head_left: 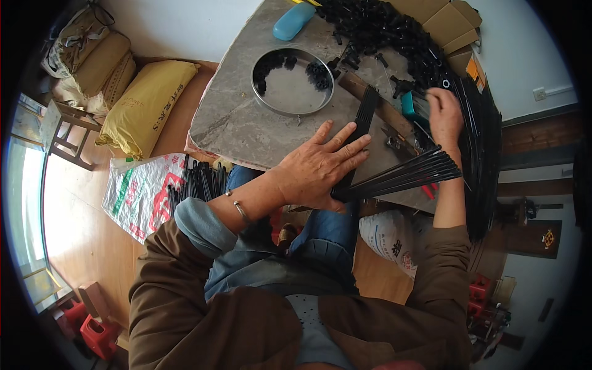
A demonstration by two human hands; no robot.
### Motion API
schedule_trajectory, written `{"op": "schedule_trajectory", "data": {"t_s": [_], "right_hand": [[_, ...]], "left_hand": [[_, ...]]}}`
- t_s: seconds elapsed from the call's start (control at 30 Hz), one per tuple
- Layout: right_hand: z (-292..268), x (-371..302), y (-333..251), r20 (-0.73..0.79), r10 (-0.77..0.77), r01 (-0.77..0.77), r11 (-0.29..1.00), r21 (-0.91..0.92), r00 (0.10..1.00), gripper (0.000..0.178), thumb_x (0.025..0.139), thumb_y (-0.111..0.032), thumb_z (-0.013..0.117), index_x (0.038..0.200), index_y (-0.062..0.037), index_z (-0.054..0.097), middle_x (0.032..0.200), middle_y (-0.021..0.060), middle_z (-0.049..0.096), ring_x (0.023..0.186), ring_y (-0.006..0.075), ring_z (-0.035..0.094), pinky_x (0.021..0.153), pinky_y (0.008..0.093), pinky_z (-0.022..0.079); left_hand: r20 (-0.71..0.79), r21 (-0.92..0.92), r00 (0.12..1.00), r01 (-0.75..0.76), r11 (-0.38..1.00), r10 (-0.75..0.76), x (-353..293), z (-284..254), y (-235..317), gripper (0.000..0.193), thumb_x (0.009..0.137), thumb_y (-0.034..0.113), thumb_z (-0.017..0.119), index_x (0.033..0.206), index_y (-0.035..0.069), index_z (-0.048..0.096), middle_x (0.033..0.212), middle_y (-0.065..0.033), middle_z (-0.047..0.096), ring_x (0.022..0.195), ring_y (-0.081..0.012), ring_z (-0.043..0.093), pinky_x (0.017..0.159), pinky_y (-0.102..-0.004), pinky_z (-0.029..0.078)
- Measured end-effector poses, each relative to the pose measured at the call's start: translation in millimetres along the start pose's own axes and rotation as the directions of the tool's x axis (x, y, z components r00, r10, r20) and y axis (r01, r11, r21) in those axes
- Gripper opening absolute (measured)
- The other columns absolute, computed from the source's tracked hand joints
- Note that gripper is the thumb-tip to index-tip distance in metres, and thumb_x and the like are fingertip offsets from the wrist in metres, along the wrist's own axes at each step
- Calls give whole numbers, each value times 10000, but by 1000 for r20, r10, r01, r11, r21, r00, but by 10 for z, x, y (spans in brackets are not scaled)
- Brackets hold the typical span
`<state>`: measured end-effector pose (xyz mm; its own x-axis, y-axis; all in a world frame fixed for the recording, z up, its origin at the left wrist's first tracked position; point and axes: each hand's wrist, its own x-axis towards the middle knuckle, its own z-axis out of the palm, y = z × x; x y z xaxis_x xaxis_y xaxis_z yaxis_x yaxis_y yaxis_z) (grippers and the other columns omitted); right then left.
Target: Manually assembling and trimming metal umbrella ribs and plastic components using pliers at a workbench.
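Observation:
My left hand (327, 163) lies flat with fingers spread over a row of black strips (365, 110) on the table. Under its thumb side, a fan of thin black rods (404, 176) runs out to the right, toward my right forearm. My right hand (445, 117) is raised above the table's right side, its fingers bent together and slightly blurred. What they pinch, if anything, I cannot make out. Close beside it is a teal container (409, 106). Pliers (399, 145) lie between my hands. Beyond my left hand stands a round metal tray (254, 86) with small black parts along its inside.
A heap of black plastic parts (382, 28) covers the far table, beside cardboard (453, 28). Long black rods (478, 135) are piled at the right edge. A blue case (293, 21) lies at the back. Yellow sack (151, 105) and white bag (139, 194) are at left.

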<state>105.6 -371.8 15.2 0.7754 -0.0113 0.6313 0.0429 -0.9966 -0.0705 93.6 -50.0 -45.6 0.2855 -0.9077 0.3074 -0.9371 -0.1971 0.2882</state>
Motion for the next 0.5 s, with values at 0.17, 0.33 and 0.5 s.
{"op": "schedule_trajectory", "data": {"t_s": [0.17,0.33,0.5], "right_hand": [[131,-28,-543,364,-52,-30,976,216,930,147,847,-93,576,962,-80,666,906,90,643,842,295,631,725,370,491],[144,-62,-437,419,36,-102,985,138,907,159,837,-77,563,952,-81,673,887,89,638,784,301,622,691,373,481],[124,-81,-418,418,33,-99,985,139,908,158,839,-72,573,959,-53,673,859,80,634,722,230,607,661,322,472]], "left_hand": [[-4,-13,1000,9,1000,-9,-18,5,-24,1029,613,624,723,1400,45,398,1529,-109,247,1428,-323,169,1136,-522,145],[-8,-29,1000,4,1000,-4,-6,-4,-15,1023,609,610,731,1398,49,401,1528,-107,250,1427,-321,174,1135,-523,147],[0,-26,1000,11,1000,-11,-7,9,-23,1022,610,611,732,1401,56,400,1529,-102,248,1427,-319,175,1138,-522,141]]}}
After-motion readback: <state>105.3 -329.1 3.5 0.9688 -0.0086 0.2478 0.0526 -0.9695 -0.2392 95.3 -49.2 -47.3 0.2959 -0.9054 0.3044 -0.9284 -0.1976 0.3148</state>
